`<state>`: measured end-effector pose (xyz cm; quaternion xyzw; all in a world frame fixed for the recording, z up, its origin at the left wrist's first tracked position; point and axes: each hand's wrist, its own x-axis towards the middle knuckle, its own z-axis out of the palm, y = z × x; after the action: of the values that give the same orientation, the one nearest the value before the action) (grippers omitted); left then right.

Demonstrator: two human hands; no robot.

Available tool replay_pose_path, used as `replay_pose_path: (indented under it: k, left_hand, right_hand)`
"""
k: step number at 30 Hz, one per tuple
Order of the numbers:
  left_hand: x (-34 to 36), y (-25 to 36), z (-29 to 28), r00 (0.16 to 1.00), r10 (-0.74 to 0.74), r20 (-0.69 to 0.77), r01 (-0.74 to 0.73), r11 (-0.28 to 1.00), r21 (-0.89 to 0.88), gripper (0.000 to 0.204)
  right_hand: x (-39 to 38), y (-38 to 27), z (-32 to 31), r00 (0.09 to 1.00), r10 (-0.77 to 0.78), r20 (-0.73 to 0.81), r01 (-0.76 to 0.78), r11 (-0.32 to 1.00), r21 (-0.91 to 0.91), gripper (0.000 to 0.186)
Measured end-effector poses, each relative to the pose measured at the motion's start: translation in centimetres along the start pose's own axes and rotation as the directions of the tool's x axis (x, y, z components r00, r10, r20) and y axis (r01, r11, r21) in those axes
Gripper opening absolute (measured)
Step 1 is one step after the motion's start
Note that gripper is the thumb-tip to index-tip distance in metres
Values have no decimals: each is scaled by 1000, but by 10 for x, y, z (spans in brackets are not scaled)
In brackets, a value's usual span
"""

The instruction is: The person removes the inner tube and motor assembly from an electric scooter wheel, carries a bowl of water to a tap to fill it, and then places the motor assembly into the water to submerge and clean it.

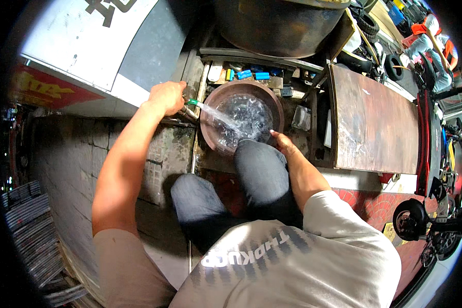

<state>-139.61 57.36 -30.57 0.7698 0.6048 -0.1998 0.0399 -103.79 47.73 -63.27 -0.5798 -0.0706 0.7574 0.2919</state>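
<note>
Water point(220, 117) shoots from a tap with a green nozzle point(193, 102) into a round brown basin point(209, 128). My left hand point(165, 98) is closed at the tap, its fingers partly hidden behind the hand. Inside the basin the water point(251, 115) is churning and splashing. With thumb on top, my right hand point(286, 143) grips the basin's near right rim; the other fingers are mostly hidden below. My knee point(259, 151) stands close against the basin's near side.
Blue cylindrical pieces point(262, 76) lie behind the basin. A large dark drum point(282, 31) stands beyond. On the right are a brown wooden board point(372, 120) and a clear plastic bag point(302, 118). A white cabinet point(87, 51) rises at left. Another person point(431, 46) is far right.
</note>
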Motion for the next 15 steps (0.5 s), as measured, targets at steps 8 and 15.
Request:
replay_pose_path:
  k: [8, 15]
  left_hand:
    - [24, -6, -2, 985, 13, 170, -21, 999, 47, 53]
    - [48, -2, -2, 966, 20, 256, -22, 1000, 5, 53]
  right_hand:
    - [24, 18, -8, 1000, -6, 17, 5, 998, 58, 50]
    - [66, 40, -29, 998, 45, 39, -45, 999, -2, 42]
